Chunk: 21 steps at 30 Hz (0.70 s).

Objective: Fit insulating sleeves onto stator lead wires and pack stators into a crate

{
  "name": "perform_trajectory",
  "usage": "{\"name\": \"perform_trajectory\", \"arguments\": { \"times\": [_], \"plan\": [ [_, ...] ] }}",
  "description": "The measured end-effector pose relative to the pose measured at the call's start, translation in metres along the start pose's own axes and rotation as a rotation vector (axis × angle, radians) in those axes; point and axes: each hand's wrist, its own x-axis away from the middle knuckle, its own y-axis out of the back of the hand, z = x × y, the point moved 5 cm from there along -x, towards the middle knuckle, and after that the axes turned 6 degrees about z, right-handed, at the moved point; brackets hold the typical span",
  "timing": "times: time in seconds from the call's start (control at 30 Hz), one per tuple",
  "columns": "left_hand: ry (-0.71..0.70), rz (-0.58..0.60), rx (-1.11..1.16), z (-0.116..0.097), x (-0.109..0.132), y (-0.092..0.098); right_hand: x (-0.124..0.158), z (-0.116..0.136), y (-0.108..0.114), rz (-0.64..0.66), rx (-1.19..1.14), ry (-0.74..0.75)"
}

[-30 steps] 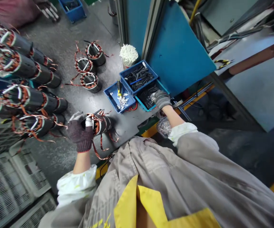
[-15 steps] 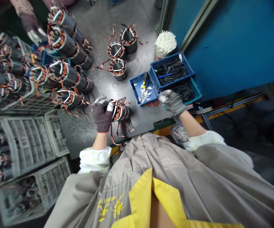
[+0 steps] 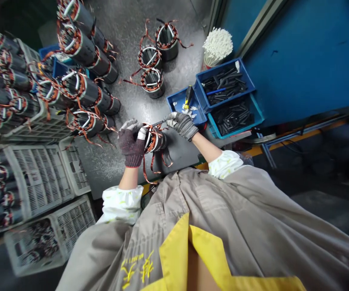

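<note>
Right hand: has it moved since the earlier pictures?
Yes. Against the teal bin, the right hand has moved leftward in the view: at first reaching into it, now beside the copper-wound cylinder at the left hand.

The one view looks from the wearer's head, above the near edge of the table, facing forward and steeply down, close enough for the wearer's jacket to loom before the table, wide enough to catch crates left of it and a blue panel right of it.

Grey worktable with soft glare, blue panel alongside, dark shadowed floor
</note>
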Motion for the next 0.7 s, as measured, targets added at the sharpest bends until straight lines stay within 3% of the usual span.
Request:
{"name": "perform_trajectory", "arguments": {
  "times": [0.2,0.43,0.6,0.7],
  "plan": [
    [0.01,0.007,0.025,-0.002,0.0,0.0,-0.01,0.0,0.003,0.089,0.148,0.025],
    [0.022,0.011,0.028,0.001,0.002,-0.001,-0.006,-0.012,-0.006,0.073,-0.123,-0.006],
    [-0.002,0.042,0.006,0.001,0.001,0.0,-0.019,0.007,-0.019,0.21,0.216,0.065],
    [-0.007,0.033,-0.01,-0.001,0.0,0.0,-0.029,0.013,-0.023,0.29,0.218,0.074]
  ]
}}
